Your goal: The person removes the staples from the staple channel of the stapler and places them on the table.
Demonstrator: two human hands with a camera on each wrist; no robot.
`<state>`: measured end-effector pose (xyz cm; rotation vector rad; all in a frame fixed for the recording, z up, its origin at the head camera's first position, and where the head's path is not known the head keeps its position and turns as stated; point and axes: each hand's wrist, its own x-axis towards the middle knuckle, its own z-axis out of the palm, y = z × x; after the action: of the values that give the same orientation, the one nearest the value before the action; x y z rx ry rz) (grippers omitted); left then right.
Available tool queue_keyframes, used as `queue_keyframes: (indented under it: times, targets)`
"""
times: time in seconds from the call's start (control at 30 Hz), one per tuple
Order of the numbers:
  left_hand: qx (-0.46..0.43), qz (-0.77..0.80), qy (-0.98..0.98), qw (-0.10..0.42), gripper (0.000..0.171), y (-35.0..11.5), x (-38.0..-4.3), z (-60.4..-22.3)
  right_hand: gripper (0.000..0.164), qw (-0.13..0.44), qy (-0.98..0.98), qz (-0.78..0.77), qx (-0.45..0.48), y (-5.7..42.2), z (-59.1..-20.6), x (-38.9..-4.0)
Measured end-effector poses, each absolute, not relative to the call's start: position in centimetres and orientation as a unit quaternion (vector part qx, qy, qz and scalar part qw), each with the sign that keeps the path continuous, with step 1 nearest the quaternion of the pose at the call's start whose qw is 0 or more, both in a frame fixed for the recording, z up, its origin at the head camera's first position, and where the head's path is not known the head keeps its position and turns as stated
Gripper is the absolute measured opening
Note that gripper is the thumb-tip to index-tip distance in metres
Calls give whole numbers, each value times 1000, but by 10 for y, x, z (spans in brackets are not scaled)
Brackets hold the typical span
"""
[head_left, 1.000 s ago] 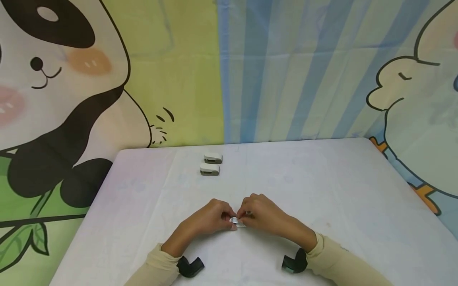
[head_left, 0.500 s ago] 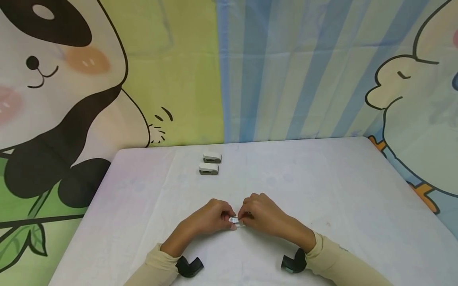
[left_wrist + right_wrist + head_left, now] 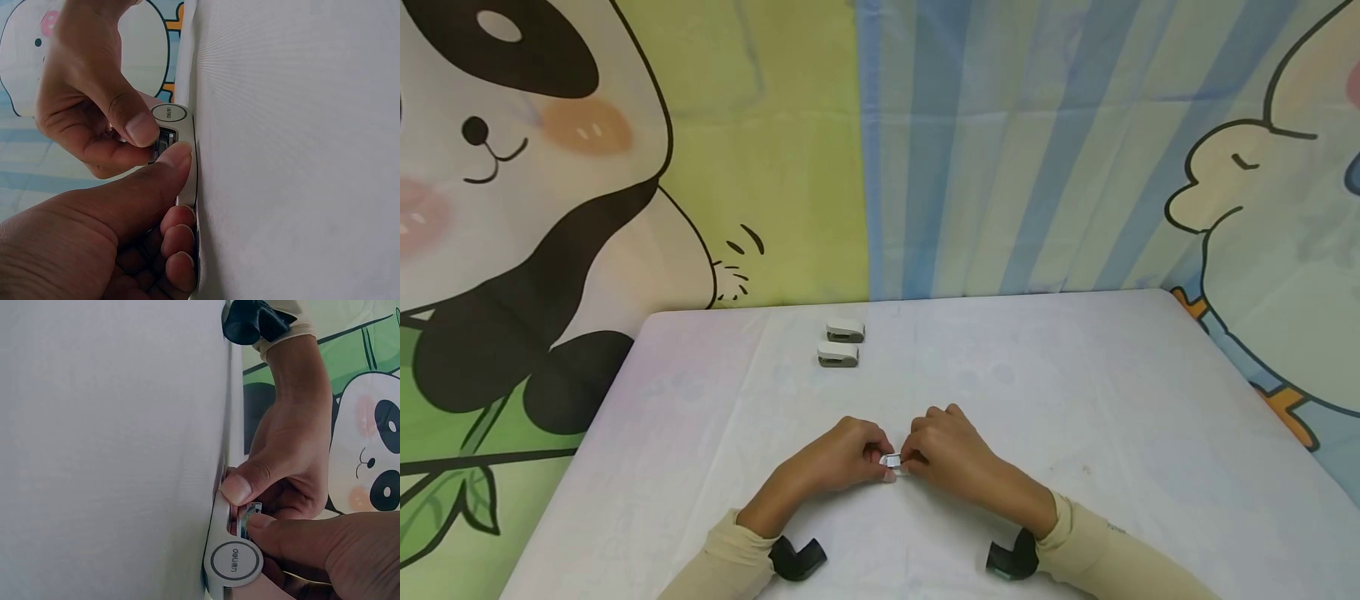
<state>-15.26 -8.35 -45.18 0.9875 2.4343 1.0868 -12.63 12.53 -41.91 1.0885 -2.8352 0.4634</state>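
A small white mini stapler (image 3: pixel 234 561) with a round logo sits between both hands, low over the white tabletop. My left hand (image 3: pixel 848 457) grips its body, thumb pressed along the side and the other fingers curled beneath, as the left wrist view shows. Set in the stapler's opening is a dark, shiny metal part (image 3: pixel 165 141). The right hand (image 3: pixel 951 450) pinches at that metal part between thumb and forefinger, its thumb (image 3: pixel 262 524) lying over it. The fingertips hide much of the metal part and of the stapler's far end.
Two more mini staplers, a nearer one (image 3: pixel 838 356) and a farther one (image 3: pixel 846 332), lie near the back of the white-covered table (image 3: pixel 1037 375). A cartoon-printed curtain (image 3: pixel 1000 150) hangs behind. Black camera mounts (image 3: pixel 799 559) are worn at both wrists.
The right hand and forearm have shifted slightly, with the wrist drawn a little left and the knuckles tilted up. The left hand keeps its hold, and the two staplers at the back stay put.
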Motion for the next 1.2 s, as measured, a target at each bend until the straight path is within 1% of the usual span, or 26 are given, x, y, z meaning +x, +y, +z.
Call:
queue_keyframes:
  times: [0.3, 0.63, 0.77, 0.97, 1.2]
  targets:
    - [350, 375, 846, 144, 13, -83, -153, -452, 8, 62, -927, 156, 337, 122, -425, -124]
    - [352, 374, 847, 138, 16, -84, -153, -452, 13, 86, -922, 181, 332, 120, -426, -126]
    - [353, 374, 847, 136, 16, -84, -153, -453, 15, 92, -918, 173, 345, 120, -426, -126]
    - [350, 375, 847, 139, 16, -83, -153, -453, 15, 127, -905, 140, 382, 121, -426, -125]
    - [353, 382, 843, 137, 16, -83, -153, -453, 18, 146, -901, 128, 389, 120, -429, -127]
